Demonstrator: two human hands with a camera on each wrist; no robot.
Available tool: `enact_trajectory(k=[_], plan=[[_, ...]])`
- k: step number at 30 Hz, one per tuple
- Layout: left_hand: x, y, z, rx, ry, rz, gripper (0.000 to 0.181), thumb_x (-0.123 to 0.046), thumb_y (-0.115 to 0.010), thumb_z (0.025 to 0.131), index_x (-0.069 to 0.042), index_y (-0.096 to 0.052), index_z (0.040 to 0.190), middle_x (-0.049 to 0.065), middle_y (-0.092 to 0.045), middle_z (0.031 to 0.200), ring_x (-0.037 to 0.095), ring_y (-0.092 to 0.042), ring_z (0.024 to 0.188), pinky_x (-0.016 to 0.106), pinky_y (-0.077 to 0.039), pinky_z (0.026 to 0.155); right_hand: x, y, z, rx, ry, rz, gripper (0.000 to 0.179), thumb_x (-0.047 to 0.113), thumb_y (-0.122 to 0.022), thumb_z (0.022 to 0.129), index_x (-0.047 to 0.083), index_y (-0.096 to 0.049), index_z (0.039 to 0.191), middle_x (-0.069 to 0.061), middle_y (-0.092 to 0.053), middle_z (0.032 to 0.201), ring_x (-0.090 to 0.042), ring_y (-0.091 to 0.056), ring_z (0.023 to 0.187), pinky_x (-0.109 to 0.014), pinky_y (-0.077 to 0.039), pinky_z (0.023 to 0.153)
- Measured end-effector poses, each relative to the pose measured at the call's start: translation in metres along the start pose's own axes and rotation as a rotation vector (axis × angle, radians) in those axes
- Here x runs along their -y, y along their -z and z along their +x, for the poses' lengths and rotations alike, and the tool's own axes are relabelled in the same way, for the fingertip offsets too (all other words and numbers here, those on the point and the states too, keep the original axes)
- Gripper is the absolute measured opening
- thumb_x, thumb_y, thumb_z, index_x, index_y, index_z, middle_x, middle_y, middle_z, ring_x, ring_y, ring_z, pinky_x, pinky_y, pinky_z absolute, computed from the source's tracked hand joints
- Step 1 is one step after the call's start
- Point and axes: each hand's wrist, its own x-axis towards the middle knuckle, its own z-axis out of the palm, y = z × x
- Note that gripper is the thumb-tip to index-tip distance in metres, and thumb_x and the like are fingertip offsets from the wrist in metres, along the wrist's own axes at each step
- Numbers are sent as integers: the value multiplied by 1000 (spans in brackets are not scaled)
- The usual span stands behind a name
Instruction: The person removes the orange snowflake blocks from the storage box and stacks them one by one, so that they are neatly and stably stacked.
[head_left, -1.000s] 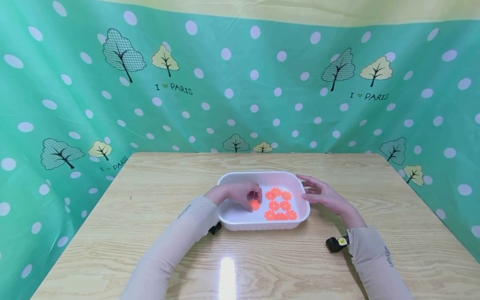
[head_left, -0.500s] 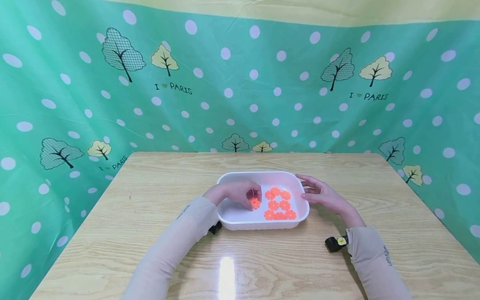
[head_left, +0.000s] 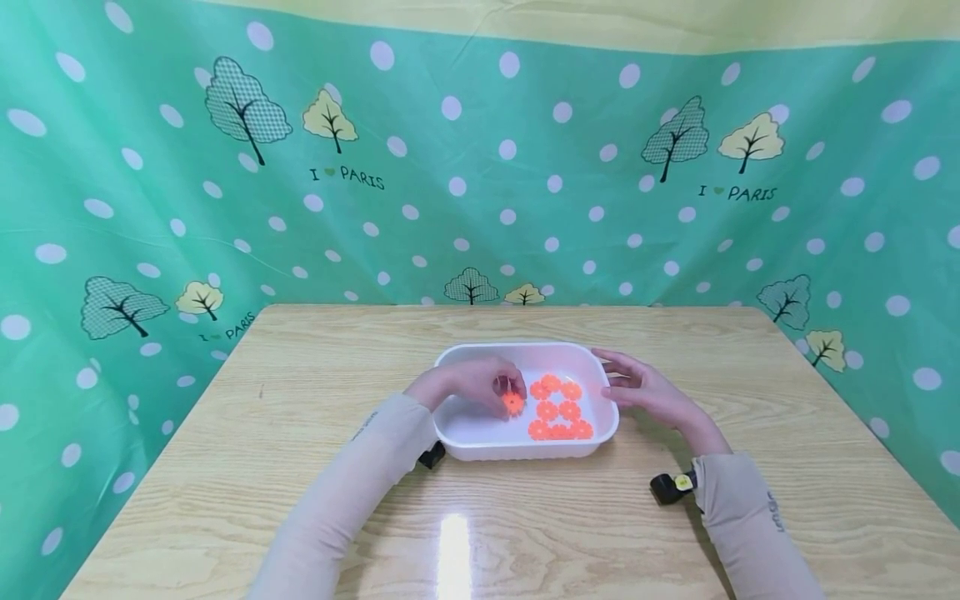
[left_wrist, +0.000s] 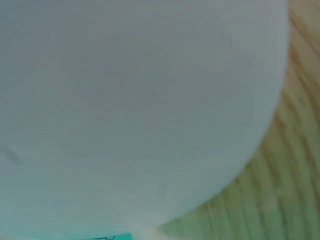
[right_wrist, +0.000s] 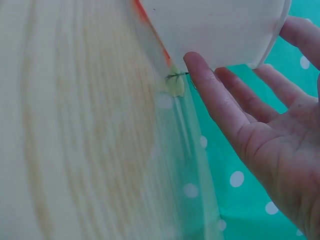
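My left hand reaches into a white plastic tub and pinches an orange flower-shaped piece at its fingertips. To its right, several more orange flower-shaped pieces lie on the tub floor, in close rows. Against the tub's right end rests my right hand, its fingers extended along the outer side. The right wrist view shows those fingers spread and nearly straight at the tub's wall. The tub's pale outer wall fills most of the left wrist view, so the left hand is hidden there.
The tub stands on a wood-grain table. Behind and beside the table hangs a green dotted cloth printed with trees. A small black wrist camera sits by the right sleeve, another by the left.
My left hand has lifted slightly and tilted the orange flower-shaped piece, shifting it a little to the right. My right hand keeps its place at the tub's end.
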Motion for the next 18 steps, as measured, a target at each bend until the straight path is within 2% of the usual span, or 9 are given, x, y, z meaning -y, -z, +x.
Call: enact_trajectory(k=[4, 12, 18], plan=[[-1, 4, -2, -27, -17, 29, 30, -17, -76, 70, -22, -64, 98, -11, -59, 95, 9, -52, 89, 22, -43, 81, -1, 0, 0, 0, 2, 10, 66, 19, -63, 85, 15, -29, 142, -22, -40, 133, -35, -45, 116, -33, -50, 83], [-2, 10, -11, -87, -6, 37, 30, -21, -76, 70, -27, -63, 96, -15, -58, 98, 9, -50, 93, 26, -40, 87, -3, 1, 1, -5, -5, 3, 66, 19, -63, 85, 15, -30, 142, -21, -40, 133, -36, -46, 116, -32, -50, 82], [2, 15, -21, -125, -35, 20, 28, -18, -74, 73, -23, -63, 98, -13, -58, 97, 10, -51, 92, 29, -44, 86, -2, 1, 1, 1, 1, 5, 66, 19, -63, 85, 15, -29, 142, -22, -40, 133, -35, -47, 115, -31, -50, 82]])
